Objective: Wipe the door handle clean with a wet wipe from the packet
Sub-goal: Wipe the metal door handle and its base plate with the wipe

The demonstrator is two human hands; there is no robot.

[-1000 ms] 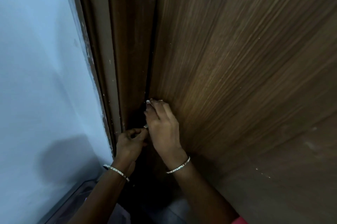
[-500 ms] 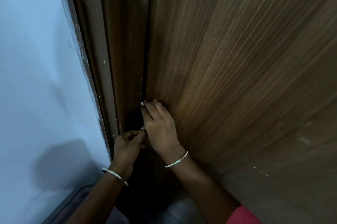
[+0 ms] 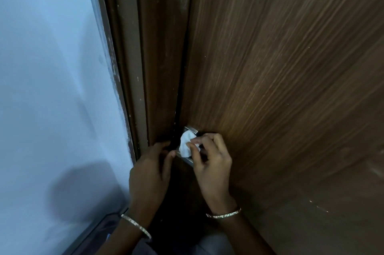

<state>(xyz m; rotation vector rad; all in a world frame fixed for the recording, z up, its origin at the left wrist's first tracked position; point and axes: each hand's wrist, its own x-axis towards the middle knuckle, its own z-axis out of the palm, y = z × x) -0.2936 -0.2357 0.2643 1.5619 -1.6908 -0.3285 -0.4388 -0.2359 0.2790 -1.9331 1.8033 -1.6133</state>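
wet wipe (image 3: pixel 185 143): a crumpled white wad, pressed against the door handle at the left edge of the door, just beside the dark gap to the door frame
door handle (image 3: pixel 192 130): silvery metal; only a top corner above the wet wipe and a narrow strip below it show, the rest is hidden behind the wad and the fingers
right hand (image 3: pixel 211 164): comes up from the lower right with its back to the camera; its grip pinches the wet wipe between thumb and curled fingertips, holding it on the metal
left hand (image 3: pixel 150 171): just left of the door handle, back to the camera; its fingers reach toward the dark gap at the door's edge and the thumb tip lies just beside the lower end of the metal strip; the fingertips are lost in the dark, so I cannot tell whether this grip is spread or closed on anything
door (image 3: pixel 270 88): brown wood with a fine streaked grain, filling the right side of the view
door frame (image 3: pixel 158 57): darker brown moulding between door and wall, flecked with pale specks
wall (image 3: pixel 52 67): pale blue-grey, left of the door frame
shadow (image 3: pixel 83 192): a soft dark patch low on the wall, near the left forearm
left bangle (image 3: pixel 136 226): thin and glittering, round the left wrist
right bangle (image 3: pixel 224 213): thin, of the same kind, round the right wrist
floor (image 3: pixel 214 244): a small grey patch between the forearms at the bottom edge
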